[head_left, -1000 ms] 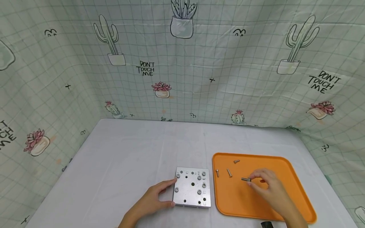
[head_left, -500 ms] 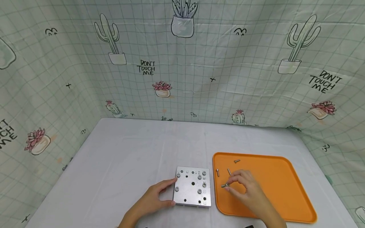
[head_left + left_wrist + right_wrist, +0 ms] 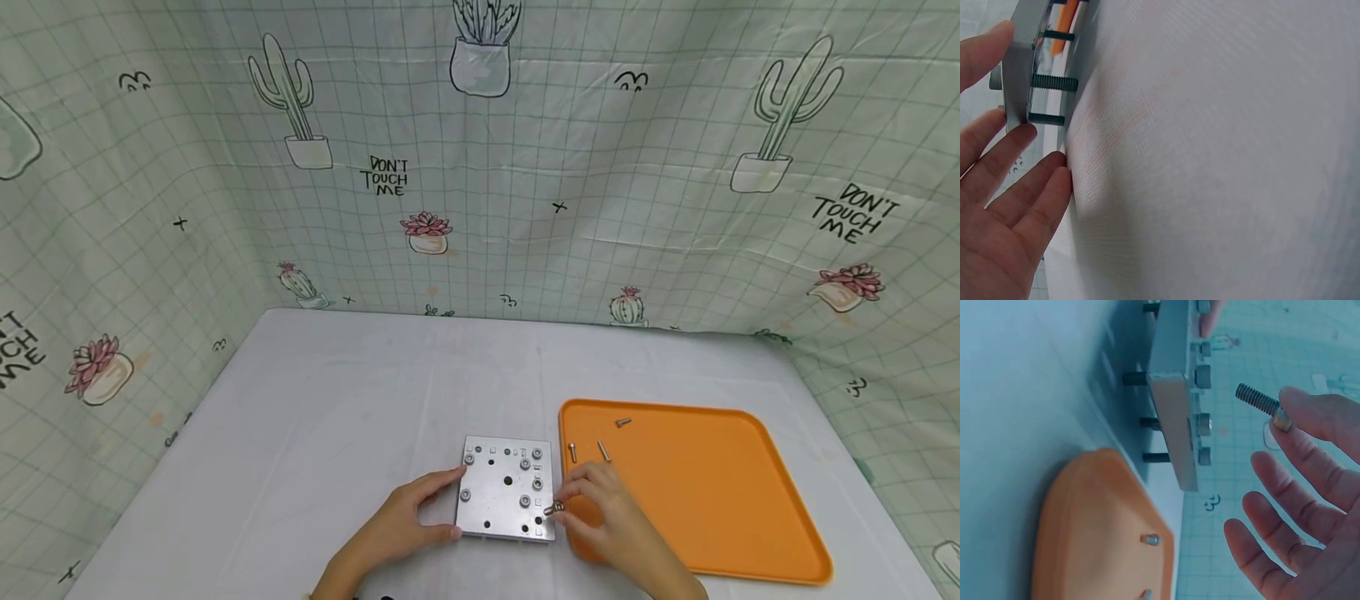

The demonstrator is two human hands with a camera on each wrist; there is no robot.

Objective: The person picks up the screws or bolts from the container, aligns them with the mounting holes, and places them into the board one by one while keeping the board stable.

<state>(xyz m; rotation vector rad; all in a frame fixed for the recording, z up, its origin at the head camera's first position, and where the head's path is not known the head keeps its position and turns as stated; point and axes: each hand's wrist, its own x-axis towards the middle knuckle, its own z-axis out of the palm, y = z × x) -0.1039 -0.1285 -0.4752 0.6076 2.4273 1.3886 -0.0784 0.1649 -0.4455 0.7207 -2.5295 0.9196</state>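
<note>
A square silver metal plate (image 3: 495,504) lies on the table, with socket-head screws standing in several of its holes and other holes bare. Threaded shanks (image 3: 1055,82) stick out beneath it in the left wrist view. My left hand (image 3: 405,521) touches the plate's left edge with the thumb and index finger spread apart. Between thumb and index finger, my right hand (image 3: 611,525) pinches a screw (image 3: 1259,400), its threaded end pointing away from the fingertips. That screw is above the plate's lower right edge in the head view, while the right hand's other fingers stay loosely extended.
An orange tray (image 3: 750,492) stands just right of the plate. Loose screws lie in it: one toward the back (image 3: 623,422), another screw (image 3: 572,452) at the left wall, and a third screw (image 3: 604,451) beside that. A patterned cloth (image 3: 480,208) hangs behind the white table.
My right hand has moved left with the screw, from over the tray to the plate's right edge. The left hand and plate stay in place.
</note>
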